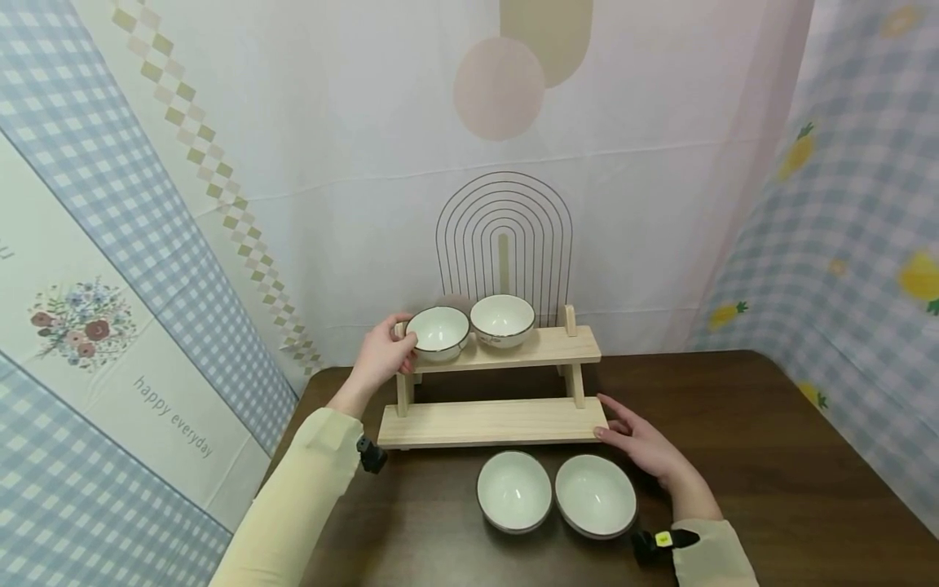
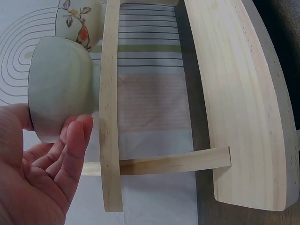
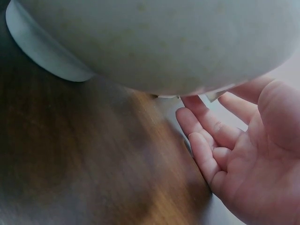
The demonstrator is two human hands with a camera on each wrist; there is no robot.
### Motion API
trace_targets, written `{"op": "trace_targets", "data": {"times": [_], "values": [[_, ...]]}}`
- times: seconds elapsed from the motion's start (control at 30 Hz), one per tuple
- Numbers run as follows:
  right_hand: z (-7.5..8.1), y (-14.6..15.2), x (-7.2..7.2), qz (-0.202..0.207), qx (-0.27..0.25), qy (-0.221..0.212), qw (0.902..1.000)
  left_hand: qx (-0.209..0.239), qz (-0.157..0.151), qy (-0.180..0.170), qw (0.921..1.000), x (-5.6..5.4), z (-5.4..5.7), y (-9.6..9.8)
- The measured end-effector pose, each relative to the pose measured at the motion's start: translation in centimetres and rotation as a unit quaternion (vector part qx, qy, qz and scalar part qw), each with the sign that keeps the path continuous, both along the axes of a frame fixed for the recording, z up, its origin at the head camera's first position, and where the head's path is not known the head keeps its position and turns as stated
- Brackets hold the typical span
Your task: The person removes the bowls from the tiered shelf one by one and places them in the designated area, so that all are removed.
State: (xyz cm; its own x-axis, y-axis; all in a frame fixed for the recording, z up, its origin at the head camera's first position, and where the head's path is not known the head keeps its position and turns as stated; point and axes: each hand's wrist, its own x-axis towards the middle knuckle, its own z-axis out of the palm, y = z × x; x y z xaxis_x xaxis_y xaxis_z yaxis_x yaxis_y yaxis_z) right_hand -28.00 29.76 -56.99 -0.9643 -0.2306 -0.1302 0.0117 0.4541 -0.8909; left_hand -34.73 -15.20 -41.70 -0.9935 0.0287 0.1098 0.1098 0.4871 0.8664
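Wore a pale yellow sleeve [image 1: 289, 497] on the left arm, plain, softly creased and loose about the cuff [image 1: 337, 414], with a small, blocky black camera [image 1: 372, 455] at the wrist. Wore a matching sleeve [image 1: 711, 560] on the right, duller and more beige in tone, with a second black camera [image 1: 645, 549], a pointed black tab [image 1: 685, 538] and a small, bright yellow label [image 1: 663, 539]. Showed a bare left hand [image 1: 383, 353] and a bare right hand [image 1: 640, 440].
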Motion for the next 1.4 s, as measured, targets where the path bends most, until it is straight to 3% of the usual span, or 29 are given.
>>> {"op": "trace_targets", "data": {"times": [0.87, 1.4], "values": [[0.06, -0.04, -0.07, 0.005, -0.007, -0.009, 0.9999, 0.044, 0.012, -0.017, 0.9988, 0.42, 0.05, 0.19], [-0.17, 0.04, -0.14, -0.001, -0.006, -0.011, 0.9999, 0.118, -0.01, -0.037, 0.9923, 0.14, -0.51, 0.14]]}}
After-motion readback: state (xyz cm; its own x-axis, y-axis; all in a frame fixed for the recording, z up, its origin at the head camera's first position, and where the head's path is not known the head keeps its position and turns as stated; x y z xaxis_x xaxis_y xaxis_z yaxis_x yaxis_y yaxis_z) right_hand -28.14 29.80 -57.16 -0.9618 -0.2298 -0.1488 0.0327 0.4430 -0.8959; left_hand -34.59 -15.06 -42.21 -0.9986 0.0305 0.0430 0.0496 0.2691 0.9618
